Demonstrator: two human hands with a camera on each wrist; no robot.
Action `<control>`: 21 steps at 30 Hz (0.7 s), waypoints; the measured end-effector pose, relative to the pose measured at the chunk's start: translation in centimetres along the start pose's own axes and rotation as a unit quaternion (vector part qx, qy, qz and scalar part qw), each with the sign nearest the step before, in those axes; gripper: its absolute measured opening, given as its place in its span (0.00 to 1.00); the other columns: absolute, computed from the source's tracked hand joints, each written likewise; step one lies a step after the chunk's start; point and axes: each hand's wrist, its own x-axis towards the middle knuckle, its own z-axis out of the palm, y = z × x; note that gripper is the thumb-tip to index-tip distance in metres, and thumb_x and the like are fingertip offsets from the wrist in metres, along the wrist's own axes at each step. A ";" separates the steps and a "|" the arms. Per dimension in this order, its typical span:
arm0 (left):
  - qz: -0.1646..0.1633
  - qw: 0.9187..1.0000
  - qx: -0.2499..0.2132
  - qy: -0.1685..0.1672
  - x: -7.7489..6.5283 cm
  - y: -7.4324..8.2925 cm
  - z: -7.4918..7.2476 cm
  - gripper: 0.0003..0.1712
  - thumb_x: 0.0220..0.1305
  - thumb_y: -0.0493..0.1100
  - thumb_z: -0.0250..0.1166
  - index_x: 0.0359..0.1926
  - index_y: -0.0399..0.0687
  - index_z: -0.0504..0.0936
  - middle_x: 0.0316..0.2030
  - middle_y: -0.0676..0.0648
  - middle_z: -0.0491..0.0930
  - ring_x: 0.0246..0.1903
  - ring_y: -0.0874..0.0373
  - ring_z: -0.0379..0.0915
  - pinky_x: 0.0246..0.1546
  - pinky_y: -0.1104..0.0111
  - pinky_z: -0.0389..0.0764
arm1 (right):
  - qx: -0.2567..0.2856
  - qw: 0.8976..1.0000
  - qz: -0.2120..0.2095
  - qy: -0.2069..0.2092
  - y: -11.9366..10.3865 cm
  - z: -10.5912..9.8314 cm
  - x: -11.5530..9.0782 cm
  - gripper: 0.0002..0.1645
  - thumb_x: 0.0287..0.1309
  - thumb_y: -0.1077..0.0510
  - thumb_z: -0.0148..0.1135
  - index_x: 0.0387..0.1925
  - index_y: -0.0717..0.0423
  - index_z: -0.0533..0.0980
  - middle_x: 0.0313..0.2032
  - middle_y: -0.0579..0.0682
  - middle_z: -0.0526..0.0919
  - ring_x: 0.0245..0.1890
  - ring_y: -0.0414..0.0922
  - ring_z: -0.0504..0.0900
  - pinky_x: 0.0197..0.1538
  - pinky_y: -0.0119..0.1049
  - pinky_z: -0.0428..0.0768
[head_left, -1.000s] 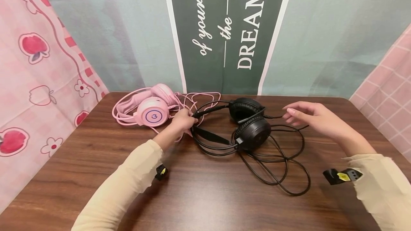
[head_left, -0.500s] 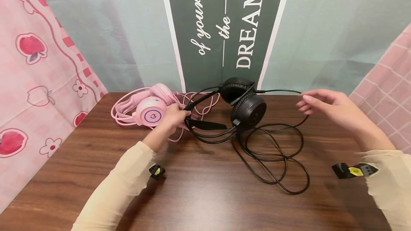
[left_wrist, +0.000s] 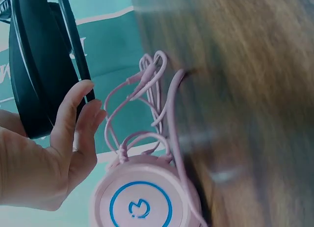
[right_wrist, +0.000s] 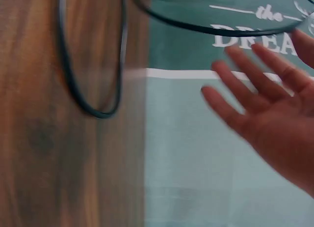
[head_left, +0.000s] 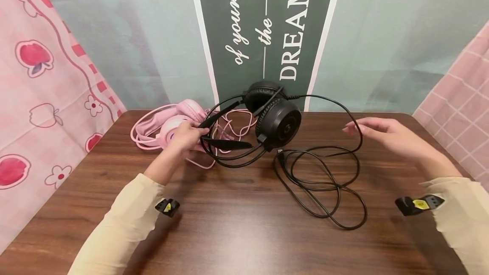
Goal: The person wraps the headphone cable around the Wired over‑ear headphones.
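1. The left hand (head_left: 186, 135) is clamped on the near end of a black plastic headset with round, padded earcups and a thin hooped headband (head_left: 282, 124): thumb and fingers pinch the band.
2. That headset reaches out to the right of the left hand and slightly beyond it, tilted, and appears to be held up off the brown wood-grain table (head_left: 244, 224).
3. The right hand (head_left: 386, 130) grips nothing; in the right wrist view its fingers lie spread and nearly straight. One arc of the thin, round black cable (head_left: 338, 186) passes right by its thumb; whether they touch, I cannot tell.
4. The cable's remaining loops lie on the table, nearer the body and to the left of the right hand.
5. Just past the left hand, partly hidden by it in the head view, sits a glossy pink plastic headset with round earcups (head_left: 195, 109); its thin pink cable (left_wrist: 171, 109) is bunched to the right of that hand.
6. The step in hand looks like moving the black headset by its band while its cable trails. The next move, I judge, calls for a steady left pinch, clearance above the pink headset, and slack in the cable beside the right hand.
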 end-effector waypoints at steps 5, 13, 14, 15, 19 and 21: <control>0.006 0.999 -0.042 -0.005 -0.5 0.4 -1.0 0.02 0.64 0.30 0.50 0.36 0.32 0.66 0.26 0.45 0.72 0.19 0.62 0.75 0.24 0.66 0.83 | 0.097 0.986 -0.084 -0.110 0.4 1.2 0.2 0.20 0.71 0.64 0.32 0.52 0.67 0.69 0.45 0.59 0.80 0.48 0.42 0.77 0.49 0.25 0.74; 0.023 0.999 -0.017 0.030 -0.7 0.8 -2.7 0.06 0.63 0.32 0.52 0.40 0.32 0.69 0.26 0.50 0.73 0.20 0.68 0.73 0.28 0.74 0.80 | -0.024 0.996 -0.035 -0.076 -0.6 2.9 -0.7 0.14 0.59 0.59 0.58 0.47 0.56 0.74 0.40 0.53 0.82 0.43 0.38 0.78 0.44 0.22 0.73; 0.025 0.999 -0.015 0.029 -0.7 0.8 -2.9 0.07 0.63 0.32 0.52 0.41 0.31 0.69 0.26 0.49 0.73 0.21 0.68 0.73 0.29 0.74 0.80 | -0.037 0.996 -0.029 -0.071 -0.8 3.2 -0.9 0.16 0.56 0.58 0.61 0.47 0.56 0.74 0.39 0.53 0.81 0.41 0.37 0.78 0.42 0.23 0.74; 0.028 0.999 -0.013 0.031 -0.8 0.8 -3.1 0.09 0.63 0.31 0.52 0.43 0.29 0.70 0.26 0.50 0.73 0.21 0.68 0.73 0.29 0.74 0.80 | -0.048 0.996 -0.025 -0.069 -0.9 3.6 -1.1 0.19 0.54 0.58 0.63 0.48 0.57 0.73 0.38 0.53 0.81 0.39 0.37 0.78 0.40 0.25 0.75; 0.038 0.998 -0.019 0.038 -1.0 0.6 -3.9 0.12 0.61 0.29 0.53 0.45 0.23 0.70 0.23 0.52 0.74 0.21 0.67 0.74 0.28 0.73 0.81 | -0.054 0.995 -0.026 -0.078 -1.5 4.9 -2.3 0.28 0.49 0.58 0.68 0.51 0.63 0.70 0.40 0.56 0.80 0.38 0.36 0.78 0.35 0.32 0.79; 0.039 0.998 -0.023 0.036 -1.1 0.5 -4.3 0.13 0.61 0.28 0.53 0.46 0.22 0.70 0.22 0.53 0.75 0.20 0.66 0.75 0.28 0.72 0.81 | -0.055 0.995 -0.031 -0.080 -1.6 5.4 -2.9 0.30 0.47 0.58 0.69 0.51 0.64 0.70 0.43 0.58 0.79 0.39 0.37 0.78 0.36 0.34 0.80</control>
